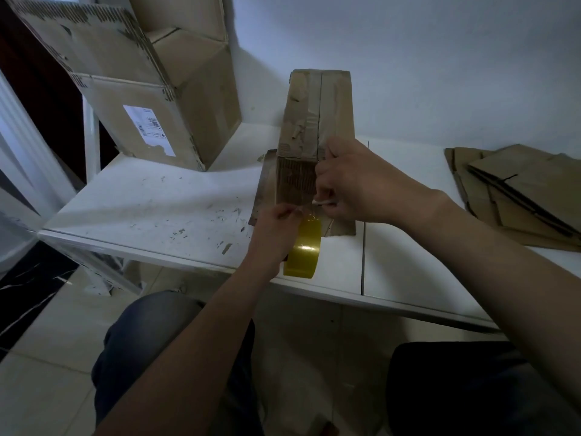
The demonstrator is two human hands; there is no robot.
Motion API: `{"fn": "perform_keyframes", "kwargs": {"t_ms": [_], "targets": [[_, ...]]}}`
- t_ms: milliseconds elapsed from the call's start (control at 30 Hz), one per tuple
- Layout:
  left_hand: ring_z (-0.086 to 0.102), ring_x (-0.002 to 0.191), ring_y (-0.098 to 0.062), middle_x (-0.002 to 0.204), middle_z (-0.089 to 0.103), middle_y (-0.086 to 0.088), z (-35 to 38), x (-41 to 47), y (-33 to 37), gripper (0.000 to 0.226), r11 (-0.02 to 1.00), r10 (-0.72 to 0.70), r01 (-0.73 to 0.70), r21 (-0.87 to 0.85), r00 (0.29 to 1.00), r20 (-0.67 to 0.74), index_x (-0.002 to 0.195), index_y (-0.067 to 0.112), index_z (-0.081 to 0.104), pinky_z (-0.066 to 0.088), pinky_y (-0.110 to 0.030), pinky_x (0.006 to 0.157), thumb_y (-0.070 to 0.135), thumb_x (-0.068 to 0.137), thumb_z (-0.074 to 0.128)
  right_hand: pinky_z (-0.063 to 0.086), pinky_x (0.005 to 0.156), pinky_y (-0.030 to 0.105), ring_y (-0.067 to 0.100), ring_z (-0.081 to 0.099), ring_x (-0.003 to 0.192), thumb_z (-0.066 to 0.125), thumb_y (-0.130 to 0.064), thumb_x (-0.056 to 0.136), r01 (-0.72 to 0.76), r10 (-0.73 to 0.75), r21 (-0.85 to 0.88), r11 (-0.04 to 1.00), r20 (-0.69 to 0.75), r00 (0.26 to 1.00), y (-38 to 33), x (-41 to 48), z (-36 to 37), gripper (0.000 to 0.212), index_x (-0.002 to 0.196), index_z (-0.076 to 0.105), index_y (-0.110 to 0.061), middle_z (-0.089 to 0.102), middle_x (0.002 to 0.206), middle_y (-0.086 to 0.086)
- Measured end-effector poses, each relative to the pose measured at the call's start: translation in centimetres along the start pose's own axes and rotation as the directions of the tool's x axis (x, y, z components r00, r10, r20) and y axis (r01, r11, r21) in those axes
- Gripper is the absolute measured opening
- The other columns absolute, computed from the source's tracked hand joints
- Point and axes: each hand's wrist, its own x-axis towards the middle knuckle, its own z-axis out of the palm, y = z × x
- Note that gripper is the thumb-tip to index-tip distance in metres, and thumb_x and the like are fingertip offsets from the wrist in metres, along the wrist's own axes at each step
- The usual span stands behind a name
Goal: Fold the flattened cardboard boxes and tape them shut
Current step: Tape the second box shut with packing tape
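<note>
A narrow folded box (317, 121) stood in the middle of the white counter (151, 199), its near face toward the person and its centre seam already patched with tape. The yellow tape roll (303, 253) hung just below it at the counter edge. The left hand (276, 225) had its fingers pinched together on the strip of tape (309, 217) running up from the roll, while the right hand (355, 184), against the box's lower right side, curled its fingers round a small white object (322, 202) (a cutter, perhaps; it was too small to tell). The box looked light, stiff and easy to tip, so it probably wanted steadying at a corner; the strip was thin, sticky and best held taut by its edges. More flattened cardboard (518, 190) lay to the right.
</note>
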Motion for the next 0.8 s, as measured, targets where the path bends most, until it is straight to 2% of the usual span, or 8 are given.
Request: {"fn": "perform_keyframes", "kwargs": {"t_ms": [167, 267, 333, 433, 500, 600, 667, 800], "targets": [[0.065, 0.100, -0.023, 0.097, 0.066, 0.008, -0.3, 0.1, -0.2, 0.019, 1.000, -0.018, 0.018, 0.011, 1.000, -0.024, 0.084, 0.039, 0.061, 0.052, -0.052, 0.095, 0.036, 0.101, 0.053, 0.027, 0.066, 0.032, 0.012, 0.027, 0.083, 0.082, -0.017, 0.067, 0.030, -0.028, -0.036, 0.999, 0.042, 0.999, -0.2, -0.2, -0.5, 0.022, 0.065, 0.060, -0.021, 0.057, 0.066, -0.008], [0.070, 0.095, -0.026, 0.100, 0.073, 0.001, -0.7, 0.4, -0.9, 0.014, 0.998, -0.050, 0.051, 0.029, 0.999, -0.021, 0.087, 0.039, 0.067, 0.055, -0.055, 0.091, 0.042, 0.096, 0.057, 0.028, 0.069, 0.032, 0.013, 0.027, 0.083, 0.076, -0.015, 0.066, 0.027, -0.025, -0.030, 0.999, 0.064, 0.998, 0.3, -0.6, -0.9, 0.031, 0.064, 0.047, -0.025, 0.048, 0.064, -0.012], [0.072, 0.093, -0.027, 0.099, 0.074, 0.001, -1.0, 0.6, -1.3, 0.013, 0.998, -0.060, 0.061, 0.032, 0.998, -0.024, 0.087, 0.038, 0.069, 0.057, -0.055, 0.089, 0.043, 0.095, 0.059, 0.029, 0.072, 0.031, 0.014, 0.030, 0.084, 0.073, -0.018, 0.068, 0.028, -0.025, -0.038, 0.999, 0.070, 0.997, 0.8, -1.0, -1.0, 0.021, 0.065, 0.053, -0.024, 0.050, 0.065, -0.011], [0.068, 0.096, -0.026, 0.104, 0.071, 0.002, -1.2, 0.7, -1.1, 0.015, 0.998, -0.053, 0.055, 0.041, 0.997, -0.052, 0.086, 0.038, 0.069, 0.057, -0.053, 0.089, 0.043, 0.095, 0.059, 0.039, 0.074, 0.037, 0.019, 0.041, 0.088, 0.073, -0.022, 0.075, 0.033, -0.034, 0.028, 0.999, 0.025, 0.999, 1.0, -2.0, -1.0, 0.008, 0.075, 0.064, -0.020, 0.055, 0.070, -0.011], [0.065, 0.096, -0.025, 0.103, 0.066, 0.006, -1.3, 0.7, -1.1, 0.017, 0.997, -0.038, 0.043, 0.069, 0.997, -0.070, 0.082, 0.040, 0.070, 0.057, -0.050, 0.088, 0.041, 0.096, 0.059, 0.042, 0.078, 0.039, 0.023, 0.046, 0.092, 0.066, -0.029, 0.081, 0.024, -0.020, 0.095, 0.995, -0.046, 0.999, 0.9, -2.9, -0.8, 0.010, 0.082, 0.068, -0.019, 0.056, 0.076, -0.012], [0.062, 0.097, -0.024, 0.103, 0.064, 0.006, -1.5, 0.6, -1.1, 0.015, 0.993, -0.010, 0.020, 0.116, 0.996, -0.083, 0.095, 0.035, 0.069, 0.055, -0.051, 0.090, 0.044, 0.096, 0.057, 0.030, 0.088, 0.034, 0.018, 0.045, 0.097, 0.069, -0.032, 0.084, -0.138, 0.154, 0.124, 0.983, -0.126, 0.980, 1.0, -5.0, -0.1, 0.009, 0.087, 0.070, -0.024, 0.060, 0.083, -0.010], [0.061, 0.099, -0.024, 0.106, 0.064, 0.004, -1.4, 0.3, -1.0, 0.021, 0.989, 0.004, 0.009, 0.144, 0.996, -0.088, 0.105, 0.033, 0.068, 0.054, -0.052, 0.093, 0.046, 0.097, 0.054, 0.022, 0.086, 0.030, 0.013, 0.039, 0.095, 0.075, -0.034, 0.084, -0.284, 0.306, 0.170, 0.944, -0.125, 0.944, 1.1, -6.9, 1.0, 0.010, 0.086, 0.068, -0.028, 0.059, 0.084, -0.010], [0.061, 0.098, -0.022, 0.102, 0.064, 0.009, -1.4, 0.1, -0.7, 0.023, 0.982, 0.004, 0.012, 0.188, 0.996, -0.086, 0.099, 0.036, 0.069, 0.053, -0.052, 0.093, 0.055, 0.092, 0.058, 0.022, 0.079, 0.032, 0.011, 0.035, 0.092, 0.076, -0.043, 0.084, -0.533, 0.537, 0.309, 0.787, 0.082, 0.840, 1.1, -10.4, 4.7, 0.014, 0.089, 0.070, -0.032, 0.061, 0.084, -0.012]]}}
